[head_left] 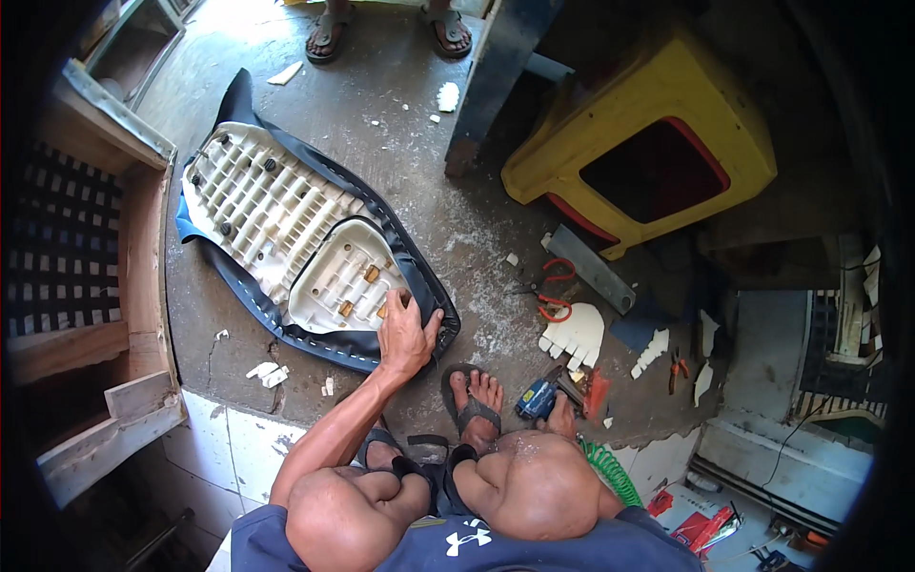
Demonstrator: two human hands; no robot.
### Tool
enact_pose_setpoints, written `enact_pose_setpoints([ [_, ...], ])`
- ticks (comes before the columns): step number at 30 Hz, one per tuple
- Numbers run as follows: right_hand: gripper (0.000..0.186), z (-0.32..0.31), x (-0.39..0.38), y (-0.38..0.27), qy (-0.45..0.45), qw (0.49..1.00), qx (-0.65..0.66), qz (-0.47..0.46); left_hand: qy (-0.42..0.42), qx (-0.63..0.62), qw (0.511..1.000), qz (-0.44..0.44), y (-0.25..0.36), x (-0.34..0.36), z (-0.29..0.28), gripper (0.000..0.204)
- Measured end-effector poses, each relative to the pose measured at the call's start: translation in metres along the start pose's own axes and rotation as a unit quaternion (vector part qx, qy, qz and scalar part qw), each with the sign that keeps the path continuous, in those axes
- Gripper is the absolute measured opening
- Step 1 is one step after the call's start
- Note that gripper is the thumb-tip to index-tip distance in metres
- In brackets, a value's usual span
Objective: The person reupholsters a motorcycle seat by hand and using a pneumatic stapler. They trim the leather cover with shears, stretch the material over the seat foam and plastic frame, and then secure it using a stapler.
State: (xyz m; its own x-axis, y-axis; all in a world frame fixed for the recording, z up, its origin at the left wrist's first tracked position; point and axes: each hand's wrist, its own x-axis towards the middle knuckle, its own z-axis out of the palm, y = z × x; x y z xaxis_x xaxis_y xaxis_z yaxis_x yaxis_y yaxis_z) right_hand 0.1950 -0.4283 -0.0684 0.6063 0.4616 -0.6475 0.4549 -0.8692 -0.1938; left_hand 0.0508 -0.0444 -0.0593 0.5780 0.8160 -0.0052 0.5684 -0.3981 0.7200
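An upturned seat with a white plastic base (pixel 250 214) and black cover (pixel 412 262) lies at centre left, pale staples along its border. My left hand (pixel 408 336) grips its near right end, thumb on the cover, fingers curled over the base beside small brown pieces. Low at centre right, my right hand (pixel 560 415) is closed on a blue staple gun (pixel 537 398) on the floor, its fingers partly hidden; a green coiled hose (pixel 612 472) runs nearby.
Red-handled scissors (pixel 557 307), a metal bar (pixel 591 269), white scraps (pixel 572 334) and pliers (pixel 677 372) lie at right, below a yellow plastic stool (pixel 643 205). Another person's sandalled feet (pixel 324 38) stand at the top. A wooden frame (pixel 143 238) borders the left, a dark post (pixel 486 86) the top centre.
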Motion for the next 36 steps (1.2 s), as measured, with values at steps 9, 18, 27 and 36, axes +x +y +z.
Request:
enact_pose_setpoints([
  [9, 0.038, -0.137, 0.042, -0.151, 0.037, 0.965, 0.128, -0.224, 0.033, -0.029, 0.999, -0.004, -0.007, 0.000, 0.003, 0.040],
  [18, 0.044, -0.185, 0.094, -0.265, -0.003, 0.841, -0.211, -0.498, 0.001, -0.070, 0.997, -0.044, -0.010, 0.000, -0.001, 0.040],
  [27, 0.038, -0.186, 0.084, -0.304, -0.042, 0.831, -0.315, -0.455, 0.002, -0.073, 0.997, -0.037, -0.010, -0.003, 0.000, 0.034],
  [36, 0.036, -0.181, 0.087, -0.315, -0.068, 0.843, -0.337, -0.414, 0.000, -0.049, 0.998, -0.031, -0.014, -0.004, 0.002, 0.032],
])
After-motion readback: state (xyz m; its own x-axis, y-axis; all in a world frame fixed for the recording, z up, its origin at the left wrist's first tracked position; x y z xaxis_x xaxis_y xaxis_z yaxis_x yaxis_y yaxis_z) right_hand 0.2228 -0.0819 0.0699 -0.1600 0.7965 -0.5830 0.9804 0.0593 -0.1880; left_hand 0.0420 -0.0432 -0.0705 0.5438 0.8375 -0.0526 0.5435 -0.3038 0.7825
